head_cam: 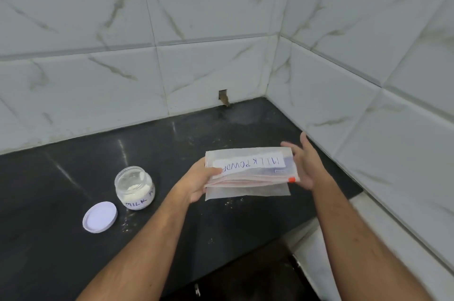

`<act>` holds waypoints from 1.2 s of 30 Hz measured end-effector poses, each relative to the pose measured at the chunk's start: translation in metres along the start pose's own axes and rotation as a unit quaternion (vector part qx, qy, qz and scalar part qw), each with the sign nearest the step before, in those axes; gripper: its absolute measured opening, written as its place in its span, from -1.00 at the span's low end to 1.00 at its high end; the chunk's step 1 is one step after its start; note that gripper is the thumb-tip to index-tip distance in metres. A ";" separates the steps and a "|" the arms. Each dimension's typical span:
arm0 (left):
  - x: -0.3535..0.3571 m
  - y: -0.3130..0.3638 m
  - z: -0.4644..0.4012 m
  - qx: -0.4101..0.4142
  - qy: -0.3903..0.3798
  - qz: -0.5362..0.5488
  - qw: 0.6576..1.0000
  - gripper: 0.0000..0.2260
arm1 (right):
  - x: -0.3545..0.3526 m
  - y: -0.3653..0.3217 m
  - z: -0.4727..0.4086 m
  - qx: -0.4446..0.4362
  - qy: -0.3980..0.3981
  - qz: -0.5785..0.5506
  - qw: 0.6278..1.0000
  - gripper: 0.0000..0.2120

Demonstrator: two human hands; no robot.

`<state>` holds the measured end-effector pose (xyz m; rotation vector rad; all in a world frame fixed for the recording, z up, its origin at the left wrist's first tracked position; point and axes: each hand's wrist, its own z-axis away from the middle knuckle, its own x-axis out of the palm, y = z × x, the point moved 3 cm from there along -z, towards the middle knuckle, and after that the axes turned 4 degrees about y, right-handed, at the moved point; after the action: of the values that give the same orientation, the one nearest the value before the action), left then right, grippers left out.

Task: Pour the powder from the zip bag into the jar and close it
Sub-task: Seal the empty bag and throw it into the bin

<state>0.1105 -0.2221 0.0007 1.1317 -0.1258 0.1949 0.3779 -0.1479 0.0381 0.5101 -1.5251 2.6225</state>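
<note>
A flat, clear zip bag [253, 175] with a white "MILK POWDER" label and a red slider tab hangs above the black counter, held level. My left hand [199, 182] grips its left edge. My right hand [303, 165] sits at the bag's right end with fingers spread, touching the edge; a firm grip is not visible. To the left stands a small clear jar [134, 188] with white powder inside and "MILK" written on it, its mouth uncovered. Its white lid [99, 217] lies flat on the counter just in front and left of the jar.
The black stone counter [73, 251] runs into a corner of white marble-look tiled walls [368, 79]. A small hole [223, 95] sits at the wall's base. Specks of spilled powder [127, 223] dot the counter near the jar. The counter's front edge drops off at lower right.
</note>
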 end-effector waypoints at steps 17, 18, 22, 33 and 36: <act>0.207 -0.105 0.057 -0.045 0.018 0.080 0.996 -0.45 | -0.235 0.086 0.163 -0.060 0.140 -0.002 0.988 -0.59; 0.222 -0.124 0.065 -0.073 0.034 0.143 0.986 -0.34 | -0.247 0.094 0.177 -0.062 0.147 -0.035 0.987 -0.57; 0.291 -0.200 0.103 -0.151 0.025 0.213 0.965 -0.11 | -0.278 0.131 0.224 -0.051 0.179 -0.111 0.976 -0.57; 0.375 -0.299 0.136 -0.158 0.015 -0.043 0.986 -0.52 | -0.340 0.242 0.286 0.060 0.240 -0.056 0.967 -0.67; 0.370 -0.333 0.121 -0.173 -0.041 -0.093 0.980 -0.48 | -0.363 0.267 0.280 0.092 0.231 -0.052 0.967 -0.64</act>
<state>0.5440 -0.4353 -0.1693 0.7987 -0.1207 -0.0418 0.7315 -0.4830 -0.1718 -0.0217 -1.0890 2.5676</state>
